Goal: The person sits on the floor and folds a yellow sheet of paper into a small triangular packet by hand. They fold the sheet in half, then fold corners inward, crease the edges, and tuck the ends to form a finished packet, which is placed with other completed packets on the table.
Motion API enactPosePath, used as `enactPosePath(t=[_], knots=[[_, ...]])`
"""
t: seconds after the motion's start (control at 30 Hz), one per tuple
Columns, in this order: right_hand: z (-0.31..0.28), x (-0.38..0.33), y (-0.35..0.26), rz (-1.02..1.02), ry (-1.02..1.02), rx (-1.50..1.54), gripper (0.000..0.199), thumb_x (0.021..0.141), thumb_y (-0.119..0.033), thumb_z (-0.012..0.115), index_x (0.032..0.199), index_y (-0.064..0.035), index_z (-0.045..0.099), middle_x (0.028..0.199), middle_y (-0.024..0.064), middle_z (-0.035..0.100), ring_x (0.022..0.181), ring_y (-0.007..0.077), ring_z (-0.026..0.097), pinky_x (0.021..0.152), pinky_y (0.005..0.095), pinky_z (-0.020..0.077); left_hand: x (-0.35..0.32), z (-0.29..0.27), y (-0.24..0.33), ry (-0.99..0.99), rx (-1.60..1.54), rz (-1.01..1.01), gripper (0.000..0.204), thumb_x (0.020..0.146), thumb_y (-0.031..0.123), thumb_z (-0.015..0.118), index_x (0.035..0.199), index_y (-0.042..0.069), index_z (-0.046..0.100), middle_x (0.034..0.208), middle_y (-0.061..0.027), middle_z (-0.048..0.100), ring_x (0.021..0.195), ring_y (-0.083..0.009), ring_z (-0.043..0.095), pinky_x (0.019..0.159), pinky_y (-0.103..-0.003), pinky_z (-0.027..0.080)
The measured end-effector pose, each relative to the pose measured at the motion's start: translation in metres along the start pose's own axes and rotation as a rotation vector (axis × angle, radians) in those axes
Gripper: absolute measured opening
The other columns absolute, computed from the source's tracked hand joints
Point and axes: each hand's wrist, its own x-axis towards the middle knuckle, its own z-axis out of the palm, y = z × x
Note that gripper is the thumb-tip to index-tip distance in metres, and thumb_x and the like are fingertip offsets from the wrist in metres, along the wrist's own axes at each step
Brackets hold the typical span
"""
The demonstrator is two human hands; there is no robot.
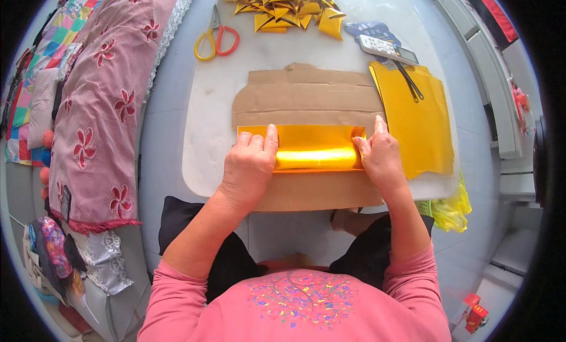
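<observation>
On a white worktop (206,130) lies a cardboard sheet (306,97). Across it we press a gold foil sheet (312,147), rolled along its near edge. Our left hand (250,162) and right hand (380,156) lie flat and open on its ends, apparently pinning the curl. Beyond the cardboard sit folded gold pieces (289,9) and scissors (215,38).

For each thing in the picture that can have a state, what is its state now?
Gold foil sheet: partly rolled, pressed flat on the cardboard.
Left hand: pressing the sheet's left end.
Right hand: pressing the sheet's right end.
Scissors: lying untouched; whether closed is unclear.
Folded gold pieces: heaped together.
Stack of gold sheets: flat, unfolded.
</observation>
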Motion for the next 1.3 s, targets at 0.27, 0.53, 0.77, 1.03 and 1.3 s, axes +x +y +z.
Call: enactPosePath(t=[0.27, 0.53, 0.77, 1.03, 1.3], knots=[[-0.006, -0.001, -0.008, 0.016, -0.029, -0.011, 0.035, 0.089, -0.011, 0.064, 0.112, 0.0078, 0.046, 0.09, 0.032, 0.064, 0.087, 0.0454, 0.064, 0.075, 0.0447, 0.0529, 0.004, -0.011, 0.03, -0.08, 0.069, 0.031, 0.061, 0.08, 0.059, 0.058, 0.129, 0.024, 0.06, 0.08, -0.0169, 0.058, 0.077, -0.0299, 0.053, 0.07, -0.041, 0.045], [-0.004, -0.001, -0.007, 0.015, -0.023, -0.024, 0.032, 0.088, -0.012, 0.065, 0.108, 0.0055, 0.045, 0.089, 0.0316, 0.064, 0.087, 0.0453, 0.064, 0.074, 0.0466, 0.0531, 0.007, -0.01, 0.045, -0.192, 0.188, -0.01, 0.085, 0.067, 0.08, 0.052, 0.134, 0.028, 0.056, 0.085, -0.019, 0.058, 0.082, -0.0311, 0.05, 0.075, -0.042, 0.039], [-0.003, -0.004, -0.007, 0.02, -0.021, -0.055, 0.057, 0.089, -0.013, 0.064, 0.132, 0.0126, 0.038, 0.096, 0.0315, 0.064, 0.089, 0.0427, 0.065, 0.077, 0.0439, 0.0539, 0.008, -0.012, 0.049, -0.23, 0.226, -0.018, 0.085, 0.066, 0.08, 0.053, 0.135, 0.029, 0.054, 0.086, -0.0198, 0.058, 0.083, -0.0314, 0.049, 0.076, -0.042, 0.038], [-0.006, -0.014, -0.017, -0.131, 0.178, -0.433, 0.047, 0.091, -0.017, 0.06, 0.129, 0.0064, 0.047, 0.107, 0.0236, 0.062, 0.097, 0.0353, 0.063, 0.082, 0.0395, 0.0522, 0.007, -0.009, 0.05, -0.255, 0.256, -0.038, 0.085, 0.066, 0.08, 0.053, 0.136, 0.032, 0.052, 0.09, -0.021, 0.059, 0.086, -0.0317, 0.049, 0.078, -0.042, 0.037], [0.02, -0.019, -0.031, -0.729, 0.091, -0.173, 0.058, 0.073, -0.013, 0.072, 0.124, 0.0065, 0.052, 0.112, 0.0211, 0.062, 0.113, 0.0372, 0.056, 0.095, 0.0405, 0.0469, 0.01, -0.009, 0.051, -0.427, 0.154, -0.112, 0.089, 0.067, 0.081, 0.052, 0.142, 0.034, 0.044, 0.115, -0.0297, 0.056, 0.111, -0.0435, 0.047, 0.094, -0.055, 0.032]])
